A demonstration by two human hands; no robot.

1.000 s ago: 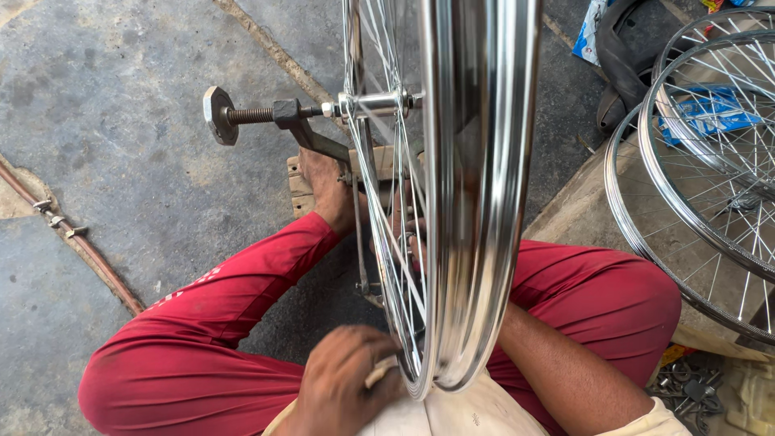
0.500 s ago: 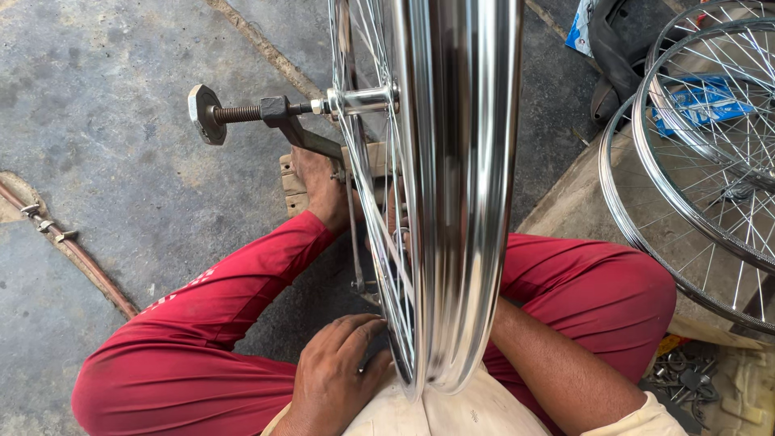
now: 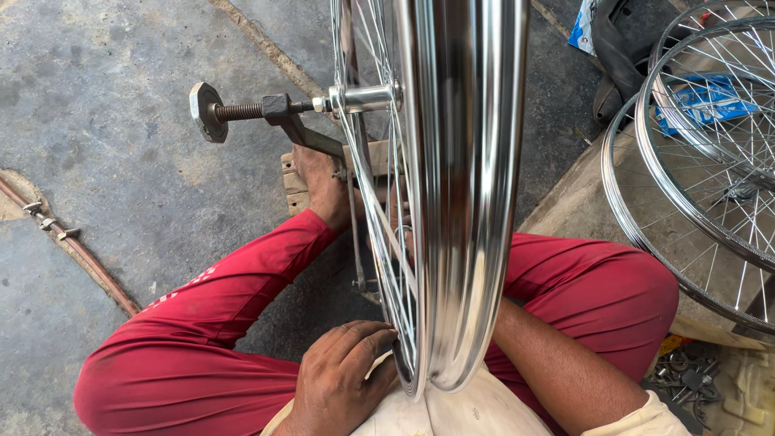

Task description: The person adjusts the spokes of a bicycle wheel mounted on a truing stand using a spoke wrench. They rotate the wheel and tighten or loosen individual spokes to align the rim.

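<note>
Bicycle wheel [image 3: 472, 202]: chromed, upright on axle stand [image 3: 278, 113]. Left hand [image 3: 343, 379] fingers pinch spokes at rim. Right hand hidden; grip indeterminable.

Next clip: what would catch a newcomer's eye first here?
The shiny chrome bicycle wheel rim stands upright on edge through the middle of the view, between the seated person's red-trousered legs. The left hand presses against its lower edge by the spokes, while the right hand is hidden behind the rim. More spoked wheels lie stacked at the right, and a threaded axle juts out to the left.
</note>
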